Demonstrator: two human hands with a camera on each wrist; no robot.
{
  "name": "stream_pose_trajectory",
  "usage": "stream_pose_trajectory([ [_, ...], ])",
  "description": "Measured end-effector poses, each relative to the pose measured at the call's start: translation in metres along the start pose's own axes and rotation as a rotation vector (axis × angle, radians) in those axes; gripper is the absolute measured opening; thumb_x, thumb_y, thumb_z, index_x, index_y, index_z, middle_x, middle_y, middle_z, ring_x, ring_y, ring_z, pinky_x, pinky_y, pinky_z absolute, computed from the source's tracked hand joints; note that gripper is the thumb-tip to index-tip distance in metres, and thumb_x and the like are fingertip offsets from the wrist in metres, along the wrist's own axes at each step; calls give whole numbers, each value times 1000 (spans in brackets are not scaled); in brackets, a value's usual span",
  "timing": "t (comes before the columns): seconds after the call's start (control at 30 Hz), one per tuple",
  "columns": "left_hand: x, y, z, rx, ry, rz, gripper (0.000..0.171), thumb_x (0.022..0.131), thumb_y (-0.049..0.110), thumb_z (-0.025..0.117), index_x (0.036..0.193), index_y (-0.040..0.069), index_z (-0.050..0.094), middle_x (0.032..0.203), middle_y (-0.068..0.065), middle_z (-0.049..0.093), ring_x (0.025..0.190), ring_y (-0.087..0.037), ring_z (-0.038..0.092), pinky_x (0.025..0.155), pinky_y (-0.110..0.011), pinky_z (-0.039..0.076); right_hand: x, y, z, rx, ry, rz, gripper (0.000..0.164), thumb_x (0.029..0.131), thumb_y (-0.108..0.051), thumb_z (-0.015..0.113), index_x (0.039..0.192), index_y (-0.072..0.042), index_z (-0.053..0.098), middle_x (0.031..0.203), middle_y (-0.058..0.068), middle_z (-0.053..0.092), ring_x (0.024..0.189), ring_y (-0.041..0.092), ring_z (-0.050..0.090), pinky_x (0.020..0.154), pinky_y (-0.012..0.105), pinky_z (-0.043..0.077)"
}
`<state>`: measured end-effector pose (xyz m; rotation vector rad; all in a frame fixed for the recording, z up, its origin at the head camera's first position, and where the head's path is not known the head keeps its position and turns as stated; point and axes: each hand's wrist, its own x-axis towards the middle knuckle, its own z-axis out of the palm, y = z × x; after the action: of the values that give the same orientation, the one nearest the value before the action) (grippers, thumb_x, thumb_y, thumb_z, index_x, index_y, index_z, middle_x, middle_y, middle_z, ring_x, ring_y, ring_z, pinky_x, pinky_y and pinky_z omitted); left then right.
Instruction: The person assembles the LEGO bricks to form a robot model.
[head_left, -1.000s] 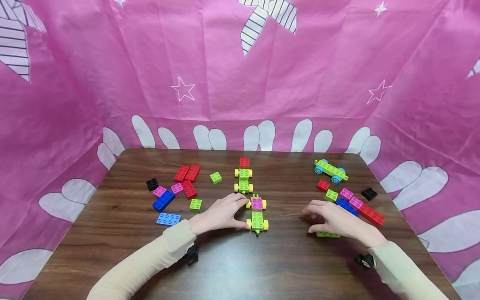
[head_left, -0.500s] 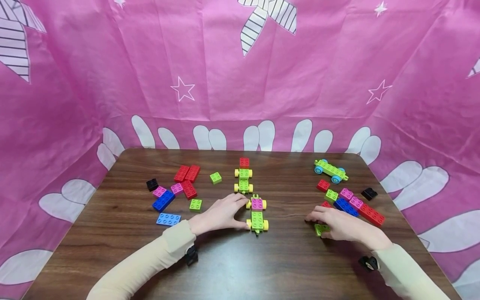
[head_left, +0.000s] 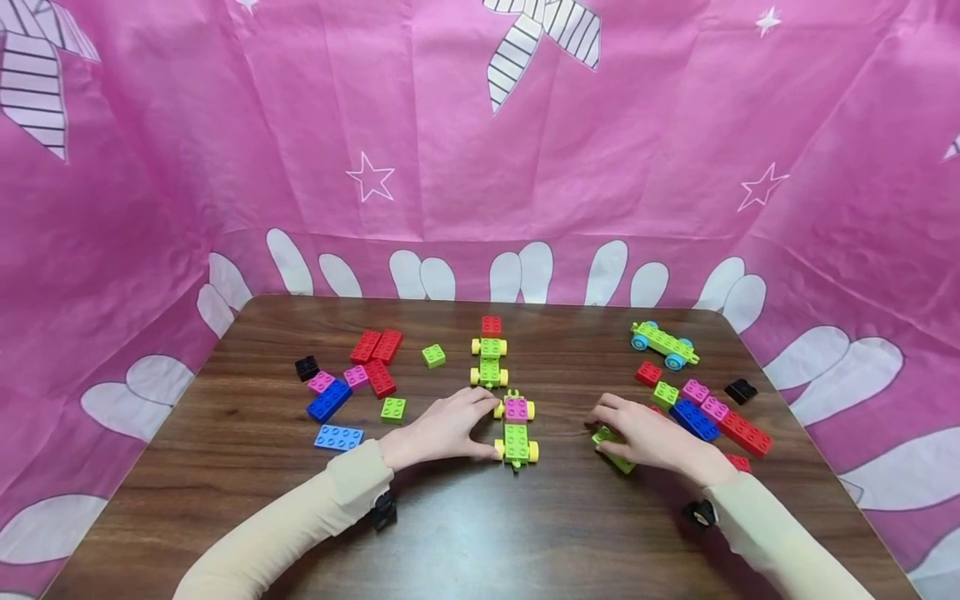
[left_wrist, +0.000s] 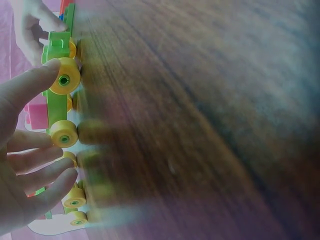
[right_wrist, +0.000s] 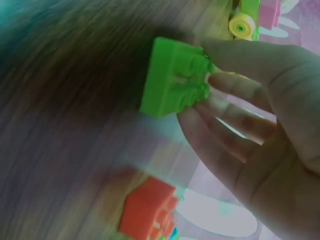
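My left hand rests beside a lime-green toy car base with yellow wheels. The thumb touches the rear wheel, and the outstretched fingers reach the front wheel. A pink brick sits toward the car's front, with a green studded block behind it. To the right, my right hand pinches a lime-green brick between thumb and fingers, close over the table. In the head view this brick lies slantwise, partly hidden by the hand.
Ahead stands another yellow-wheeled car with a red brick at its far end. Loose bricks lie at left, including a light blue one. At right are a blue brick, a long red one and a blue-wheeled car base.
My right hand has taken hold of the green brick, turned it and brought it left toward the car. A red brick shows behind, by the right wrist. The left hand stays in place.
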<state>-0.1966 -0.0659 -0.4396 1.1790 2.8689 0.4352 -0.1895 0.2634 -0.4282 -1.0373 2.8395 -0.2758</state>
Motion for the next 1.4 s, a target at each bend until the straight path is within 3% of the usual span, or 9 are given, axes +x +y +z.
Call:
stream_pose_trajectory([
  [0.23, 0, 1, 0, 1, -6, 5, 74, 74, 55, 70, 129, 8, 54, 129, -4, 54, 117, -17, 52, 87, -35, 53, 8, 0, 0, 14, 16, 24, 38, 78, -43, 72, 108, -20, 64, 99, -6, 57, 79, 4, 56, 70, 21, 54],
  [0.4, 1, 1, 0, -1, -22, -6, 74, 75, 56, 69, 130, 9, 54, 129, -3, 54, 118, -16, 52, 88, -35, 53, 0, 4, -10, 74, -99, 45, 53, 70, -46, 78, 115, -25, 60, 108, -10, 55, 86, 5, 54, 74, 23, 52],
  [0.57, 1, 0, 0, -2, -25, -12, 74, 75, 56, 69, 130, 9, 54, 130, -2, 54, 118, -16, 51, 89, -35, 53, -5, 4, -16, 88, -199, 48, 57, 70, -35, 81, 121, -23, 57, 113, -8, 54, 96, 10, 57, 83, 31, 54],
  [0.67, 0, 0, 0, -1, -29, -15, 74, 75, 56, 69, 130, 10, 53, 130, -2, 53, 119, -16, 51, 89, -35, 52, -5, 3, -13, 67, -174, 43, 56, 71, -34, 80, 121, -21, 58, 111, -8, 54, 97, 10, 57, 84, 33, 54],
  [0.87, 0, 1, -1, 2, -29, -22, 74, 75, 56, 69, 131, 10, 53, 130, -2, 53, 118, -16, 52, 88, -35, 53, 1, 3, -5, 13, -81, 38, 58, 72, -46, 76, 120, -19, 58, 109, -5, 57, 97, 10, 58, 85, 34, 54],
  [1.13, 0, -1, -1, -1, 0, -2, 74, 74, 56, 70, 129, 9, 55, 128, -3, 55, 116, -17, 53, 85, -35, 54, 5, 2, -3, -5, -80, 42, 64, 68, -45, 79, 121, -17, 58, 114, -2, 56, 104, 15, 57, 87, 39, 53],
  [1.4, 0, -1, -1, -4, 1, 1, 73, 74, 56, 70, 129, 10, 55, 128, -2, 55, 116, -16, 53, 85, -34, 54, 9, 1, -1, -12, -38, -1, 60, 72, -41, 78, 122, -16, 58, 116, -1, 58, 107, 15, 57, 91, 39, 52],
])
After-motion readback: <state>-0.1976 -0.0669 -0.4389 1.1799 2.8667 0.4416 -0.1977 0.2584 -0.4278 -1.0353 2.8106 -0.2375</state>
